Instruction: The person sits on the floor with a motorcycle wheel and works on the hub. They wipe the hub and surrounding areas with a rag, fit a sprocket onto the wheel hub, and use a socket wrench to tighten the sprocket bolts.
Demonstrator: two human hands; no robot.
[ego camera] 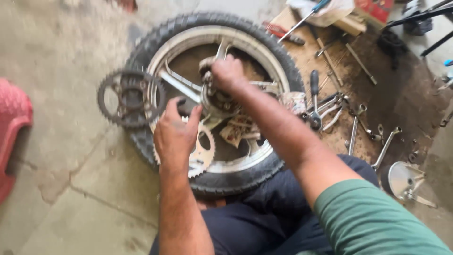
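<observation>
- Kneeling over a motorcycle wheel (188,28) lying flat on the concrete floor (71,189), a person is working at its centre.
- Right hand (226,73) is closing around the hub (219,101).
- Left hand (175,134) is gripping a silver sprocket (205,153) just below-left of the hub, nearer the wheel's near edge.
- A dark sprocket (130,99) is resting on the wheel's left edge.

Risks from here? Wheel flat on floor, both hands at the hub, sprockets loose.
1. The left hand lies over the shiny toothed steel sprocket; a slip may cut the fingers.
2. The dark worn sprocket leans half on the black rubber tyre and might slide off.
3. The right hand works at the wheel hub, and the blurred view hides its grip; small parts may drop among the scattered spanners.
</observation>
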